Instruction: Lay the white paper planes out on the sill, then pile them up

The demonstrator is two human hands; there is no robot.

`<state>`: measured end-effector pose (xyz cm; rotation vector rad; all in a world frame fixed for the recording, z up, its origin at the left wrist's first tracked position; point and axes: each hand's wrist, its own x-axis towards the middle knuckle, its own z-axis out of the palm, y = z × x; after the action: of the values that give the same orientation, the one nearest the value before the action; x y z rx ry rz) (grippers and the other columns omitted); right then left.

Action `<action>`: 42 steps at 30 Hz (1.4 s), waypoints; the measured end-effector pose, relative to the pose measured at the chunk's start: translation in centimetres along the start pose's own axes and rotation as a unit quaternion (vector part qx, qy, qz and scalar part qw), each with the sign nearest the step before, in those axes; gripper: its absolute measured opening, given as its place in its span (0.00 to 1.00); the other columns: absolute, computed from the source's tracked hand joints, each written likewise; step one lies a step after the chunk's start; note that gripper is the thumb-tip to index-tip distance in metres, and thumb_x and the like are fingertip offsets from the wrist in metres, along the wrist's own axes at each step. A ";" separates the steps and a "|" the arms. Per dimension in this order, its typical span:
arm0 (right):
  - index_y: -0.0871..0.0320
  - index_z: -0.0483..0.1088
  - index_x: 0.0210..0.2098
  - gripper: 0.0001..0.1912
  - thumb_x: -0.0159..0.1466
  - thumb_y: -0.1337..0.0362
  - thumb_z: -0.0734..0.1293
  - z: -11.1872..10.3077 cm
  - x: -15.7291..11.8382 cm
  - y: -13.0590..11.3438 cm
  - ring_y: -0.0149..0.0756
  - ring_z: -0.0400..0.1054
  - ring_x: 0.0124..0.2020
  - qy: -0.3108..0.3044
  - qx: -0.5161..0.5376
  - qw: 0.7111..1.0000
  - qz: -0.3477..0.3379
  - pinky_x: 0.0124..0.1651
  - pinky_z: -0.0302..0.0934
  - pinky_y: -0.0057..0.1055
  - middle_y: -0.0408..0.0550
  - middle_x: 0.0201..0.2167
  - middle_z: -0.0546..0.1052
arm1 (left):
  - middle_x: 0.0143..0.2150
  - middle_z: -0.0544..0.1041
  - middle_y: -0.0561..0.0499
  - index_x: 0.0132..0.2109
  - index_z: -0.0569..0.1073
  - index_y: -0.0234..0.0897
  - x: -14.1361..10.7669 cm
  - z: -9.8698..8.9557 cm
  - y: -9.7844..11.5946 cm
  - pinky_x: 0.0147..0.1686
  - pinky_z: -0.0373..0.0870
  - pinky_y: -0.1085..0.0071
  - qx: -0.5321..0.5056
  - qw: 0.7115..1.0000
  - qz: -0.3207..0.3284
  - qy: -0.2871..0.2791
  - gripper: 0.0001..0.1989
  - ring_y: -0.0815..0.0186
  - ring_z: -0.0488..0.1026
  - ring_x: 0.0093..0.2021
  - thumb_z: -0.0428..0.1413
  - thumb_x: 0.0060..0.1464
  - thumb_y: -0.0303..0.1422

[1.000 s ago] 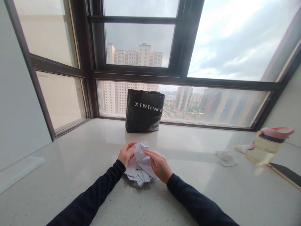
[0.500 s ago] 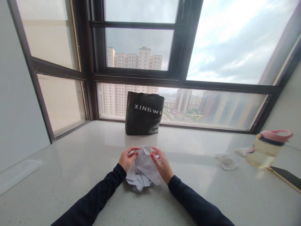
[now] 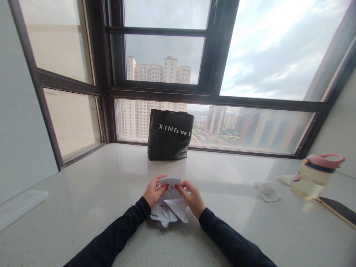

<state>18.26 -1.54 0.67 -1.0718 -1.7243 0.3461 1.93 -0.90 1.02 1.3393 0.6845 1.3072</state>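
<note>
Between my two hands a small piece of folded white paper (image 3: 170, 181) is held up by its two ends. My left hand (image 3: 154, 190) pinches the left end, thumb in front and fingers behind. On the right end, my right hand (image 3: 192, 196) is closed in the same kind of pinch. Below and behind the hands lies a loose pile of white paper pieces (image 3: 169, 213), some of them folded, on the pale countertop (image 3: 228, 226). The hands cover part of the pile.
A black bag (image 3: 170, 137) with white lettering stands against the window. To the right are a crumpled white tissue (image 3: 267, 191), a bottle with a pink lid (image 3: 315, 178) and a phone (image 3: 339, 210). A long whitish translucent object (image 3: 22, 207) lies at the far left.
The paper between my hands now shows as a narrower folded strip. Both thumbs have moved inward onto its front, and the hands sit slightly lower.
</note>
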 end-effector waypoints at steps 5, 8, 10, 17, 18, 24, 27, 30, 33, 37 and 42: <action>0.57 0.62 0.20 0.16 0.55 0.53 0.59 0.1 0.0 0.3 0.31 0.60 0.25 0.000 -0.003 1.000 0.010 0.29 0.55 0.27 0.41 0.19 0.66 | 0.32 0.75 0.47 0.37 0.70 0.32 -0.1 0.1 0.0 0.29 0.66 0.72 -0.020 0.998 -0.049 -0.045 0.22 0.62 0.71 0.32 0.59 0.38 0.45; 0.58 0.62 0.20 0.16 0.55 0.53 0.59 0.1 0.0 0.4 0.31 0.60 0.25 0.001 -0.003 1.000 0.019 0.29 0.55 0.27 0.41 0.19 0.65 | 0.30 0.75 0.48 0.36 0.70 0.32 -0.3 0.2 0.1 0.28 0.65 0.72 -0.033 0.996 -0.069 -0.044 0.22 0.64 0.71 0.29 0.59 0.38 0.45; 0.58 0.62 0.20 0.16 0.55 0.53 0.59 0.1 0.0 0.3 0.31 0.60 0.25 -0.001 -0.004 1.000 0.021 0.29 0.54 0.27 0.41 0.19 0.65 | 0.31 0.75 0.47 0.36 0.70 0.31 -0.3 0.2 0.1 0.29 0.65 0.72 -0.026 0.997 -0.064 -0.041 0.22 0.63 0.71 0.30 0.61 0.36 0.43; 0.57 0.60 0.19 0.16 0.55 0.52 0.59 0.2 -0.1 0.1 0.30 0.59 0.24 -0.017 -0.003 1.000 0.005 0.29 0.54 0.26 0.40 0.18 0.65 | 0.31 0.75 0.46 0.33 0.71 0.30 -0.1 -0.1 -0.1 0.33 0.66 0.70 0.024 0.999 -0.039 0.000 0.22 0.60 0.71 0.33 0.63 0.32 0.42; 0.57 0.60 0.19 0.16 0.55 0.52 0.59 0.2 -0.1 0.1 0.30 0.59 0.24 -0.017 -0.004 1.000 0.005 0.29 0.54 0.26 0.40 0.18 0.65 | 0.31 0.75 0.46 0.33 0.71 0.30 -0.1 -0.1 -0.1 0.33 0.66 0.69 0.025 0.999 -0.038 0.000 0.22 0.60 0.71 0.33 0.63 0.32 0.42; 0.57 0.59 0.19 0.17 0.55 0.51 0.59 0.2 -0.1 0.2 0.30 0.58 0.23 -0.021 -0.011 1.000 0.006 0.28 0.54 0.26 0.39 0.17 0.65 | 0.30 0.75 0.47 0.32 0.72 0.31 -0.1 0.0 -0.1 0.32 0.66 0.69 0.024 0.999 -0.036 -0.001 0.20 0.60 0.71 0.32 0.63 0.31 0.40; 0.57 0.59 0.18 0.17 0.55 0.51 0.59 0.2 -0.1 0.2 0.29 0.58 0.23 -0.025 -0.012 1.000 0.008 0.28 0.53 0.26 0.39 0.17 0.64 | 0.29 0.75 0.47 0.32 0.72 0.31 -0.2 0.0 -0.1 0.32 0.66 0.69 0.037 0.999 -0.026 0.006 0.20 0.61 0.71 0.32 0.63 0.32 0.39; 0.57 0.60 0.19 0.17 0.55 0.51 0.58 0.2 -0.1 0.1 0.29 0.58 0.23 -0.033 -0.007 0.999 0.008 0.28 0.53 0.26 0.39 0.18 0.64 | 0.29 0.75 0.47 0.32 0.72 0.31 -0.2 0.0 -0.1 0.32 0.66 0.70 0.042 0.999 -0.020 0.012 0.20 0.61 0.71 0.32 0.63 0.33 0.40; 0.57 0.60 0.20 0.18 0.56 0.50 0.57 0.2 -0.2 -0.1 0.29 0.57 0.23 -0.045 -0.002 0.999 0.006 0.28 0.53 0.26 0.39 0.18 0.64 | 0.31 0.75 0.46 0.32 0.72 0.30 -0.2 0.0 0.1 0.32 0.66 0.70 0.035 0.999 -0.022 0.009 0.20 0.61 0.71 0.32 0.63 0.33 0.40; 0.57 0.60 0.19 0.18 0.56 0.50 0.57 0.3 -0.2 -0.1 0.29 0.57 0.23 -0.042 -0.006 0.999 0.002 0.28 0.53 0.26 0.39 0.17 0.64 | 0.30 0.75 0.46 0.32 0.72 0.30 -0.2 0.2 0.3 0.31 0.66 0.70 0.029 0.999 -0.019 0.008 0.20 0.61 0.71 0.32 0.62 0.33 0.41; 0.57 0.61 0.19 0.17 0.56 0.51 0.58 0.4 -0.2 0.0 0.29 0.57 0.23 -0.039 -0.012 0.999 -0.003 0.28 0.53 0.26 0.39 0.18 0.64 | 0.30 0.75 0.47 0.33 0.71 0.31 -0.3 0.2 0.4 0.30 0.67 0.70 0.010 1.000 -0.019 0.003 0.19 0.62 0.72 0.30 0.62 0.35 0.40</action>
<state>17.94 -1.61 0.34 -1.0829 -1.8046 0.3682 1.95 -1.32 1.33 1.3323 0.7255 1.2783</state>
